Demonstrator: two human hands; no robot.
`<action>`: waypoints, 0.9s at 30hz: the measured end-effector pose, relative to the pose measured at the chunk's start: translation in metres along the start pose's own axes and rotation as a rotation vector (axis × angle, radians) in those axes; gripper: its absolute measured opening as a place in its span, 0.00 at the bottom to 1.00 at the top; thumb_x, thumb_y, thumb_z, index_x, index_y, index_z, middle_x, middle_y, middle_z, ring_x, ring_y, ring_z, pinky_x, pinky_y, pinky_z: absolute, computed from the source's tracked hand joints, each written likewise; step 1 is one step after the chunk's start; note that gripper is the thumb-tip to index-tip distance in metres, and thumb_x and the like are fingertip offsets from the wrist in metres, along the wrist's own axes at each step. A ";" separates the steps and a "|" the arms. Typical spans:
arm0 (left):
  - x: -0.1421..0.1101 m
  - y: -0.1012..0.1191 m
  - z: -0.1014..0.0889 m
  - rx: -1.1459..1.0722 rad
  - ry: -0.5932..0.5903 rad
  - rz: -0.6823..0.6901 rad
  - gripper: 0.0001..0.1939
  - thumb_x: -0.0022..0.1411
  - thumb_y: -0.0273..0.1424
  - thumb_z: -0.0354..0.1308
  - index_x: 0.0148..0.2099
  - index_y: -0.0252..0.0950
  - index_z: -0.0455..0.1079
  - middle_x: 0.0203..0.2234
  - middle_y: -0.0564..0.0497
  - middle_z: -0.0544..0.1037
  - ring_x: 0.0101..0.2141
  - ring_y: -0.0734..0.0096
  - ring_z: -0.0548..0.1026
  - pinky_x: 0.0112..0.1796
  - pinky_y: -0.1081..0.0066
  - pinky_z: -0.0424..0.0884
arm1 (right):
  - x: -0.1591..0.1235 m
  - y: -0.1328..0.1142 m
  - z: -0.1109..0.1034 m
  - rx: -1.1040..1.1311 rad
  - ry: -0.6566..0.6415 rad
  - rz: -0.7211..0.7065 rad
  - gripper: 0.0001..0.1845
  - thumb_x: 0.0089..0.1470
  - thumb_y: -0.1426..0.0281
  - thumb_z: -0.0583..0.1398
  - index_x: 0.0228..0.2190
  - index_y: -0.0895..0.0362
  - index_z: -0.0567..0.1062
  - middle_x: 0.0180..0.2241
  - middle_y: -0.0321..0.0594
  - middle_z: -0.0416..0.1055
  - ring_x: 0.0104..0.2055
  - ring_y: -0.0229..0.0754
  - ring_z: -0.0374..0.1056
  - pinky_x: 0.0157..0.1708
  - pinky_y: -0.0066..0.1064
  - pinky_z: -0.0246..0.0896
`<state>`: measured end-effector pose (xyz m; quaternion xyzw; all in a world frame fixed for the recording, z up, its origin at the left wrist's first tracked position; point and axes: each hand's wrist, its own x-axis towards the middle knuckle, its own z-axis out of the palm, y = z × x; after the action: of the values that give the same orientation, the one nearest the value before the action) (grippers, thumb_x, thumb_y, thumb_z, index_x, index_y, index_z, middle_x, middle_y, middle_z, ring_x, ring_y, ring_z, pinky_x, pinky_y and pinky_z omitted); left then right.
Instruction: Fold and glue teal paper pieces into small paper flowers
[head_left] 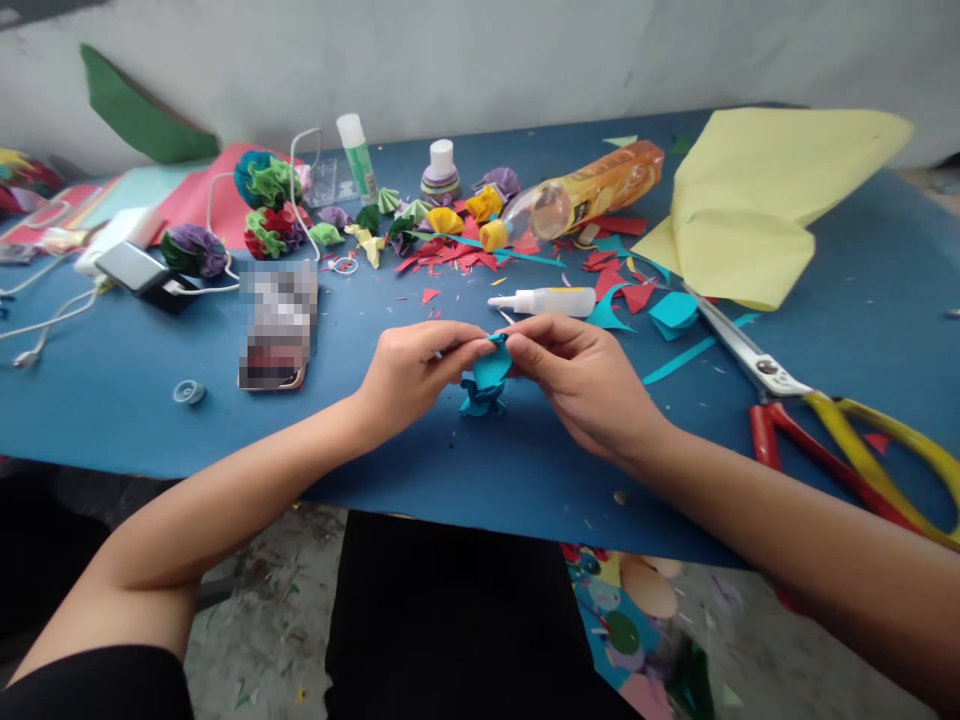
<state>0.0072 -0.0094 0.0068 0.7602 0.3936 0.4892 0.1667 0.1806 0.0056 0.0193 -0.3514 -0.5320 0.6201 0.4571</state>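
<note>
Between my two hands is a small piece of blue paper (491, 367), its top edge pinched by the fingertips of my left hand (424, 375) and my right hand (581, 385). Just below it, a crumpled blue paper bit (482, 399) rests at the table surface; whether the two are joined I cannot tell. Beyond my right fingers lies a white glue bottle (555, 302) on its side, nozzle pointing left. Blue paper cutouts (673, 315) are to the right of that hand.
Large scissors (772, 375) with red and yellow handles lie open at right, by a yellow paper sheet (750, 200). Behind are a drink bottle (592, 195), a glue stick (358, 160), red scraps (450, 252) and paper flowers (274, 178). A phone (277, 325) and grey cap (189, 391) lie left.
</note>
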 end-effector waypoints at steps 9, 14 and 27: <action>0.003 0.002 -0.001 -0.009 0.007 0.070 0.14 0.64 0.35 0.57 0.32 0.31 0.76 0.20 0.52 0.78 0.16 0.84 0.72 0.21 0.84 0.68 | -0.003 -0.012 -0.006 -0.434 -0.006 -0.224 0.08 0.47 0.63 0.68 0.30 0.54 0.81 0.29 0.36 0.77 0.30 0.39 0.72 0.32 0.32 0.69; 0.000 0.006 -0.003 -0.245 -0.087 -0.185 0.13 0.60 0.38 0.61 0.38 0.32 0.78 0.22 0.52 0.80 0.18 0.79 0.75 0.22 0.81 0.74 | -0.002 -0.012 -0.008 -0.483 0.050 -0.277 0.05 0.48 0.65 0.67 0.28 0.54 0.81 0.26 0.35 0.77 0.28 0.38 0.71 0.28 0.31 0.68; 0.002 0.002 0.002 -0.203 0.021 -0.193 0.12 0.62 0.36 0.60 0.34 0.32 0.78 0.21 0.52 0.78 0.20 0.80 0.74 0.22 0.83 0.72 | 0.000 -0.009 -0.009 -0.667 0.029 -0.319 0.07 0.52 0.65 0.63 0.29 0.55 0.79 0.29 0.37 0.77 0.32 0.40 0.72 0.34 0.33 0.67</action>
<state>0.0102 -0.0091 0.0089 0.6929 0.4151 0.5163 0.2845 0.1908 0.0088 0.0263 -0.4026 -0.7463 0.3286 0.4160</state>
